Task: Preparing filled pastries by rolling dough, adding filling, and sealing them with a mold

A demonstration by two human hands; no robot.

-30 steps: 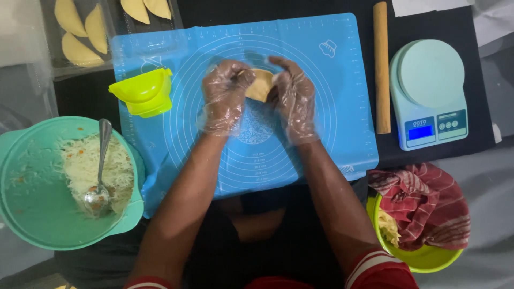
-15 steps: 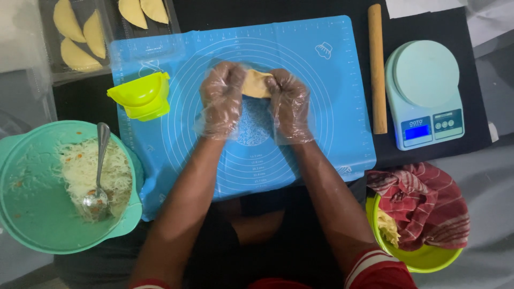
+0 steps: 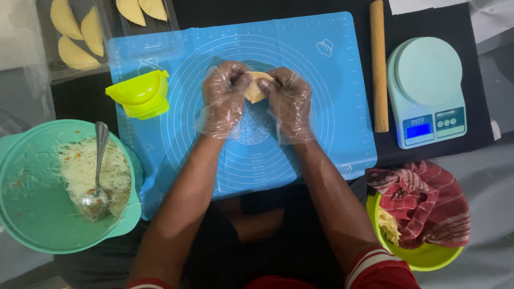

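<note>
Both gloved hands, left hand (image 3: 225, 96) and right hand (image 3: 289, 101), are pinching closed on the soft, tearable dough piece (image 3: 256, 88), gripping its edges at nine and three o'clock.

Both forearms extend forward from the lower edge of the view and converge toward the centre, bare from the red, white-striped sleeve cuffs to the wrists. The left hand (image 3: 225, 96) and the right hand (image 3: 289, 101) each wear a loose, clear plastic glove and are positioned close together, knuckles up, with the fingers curled inward. The fingertips (image 3: 242, 81) of the left hand and those of the right hand pinch toward each other at the midpoint between the two hands, and both wrists are held roughly level.
</note>
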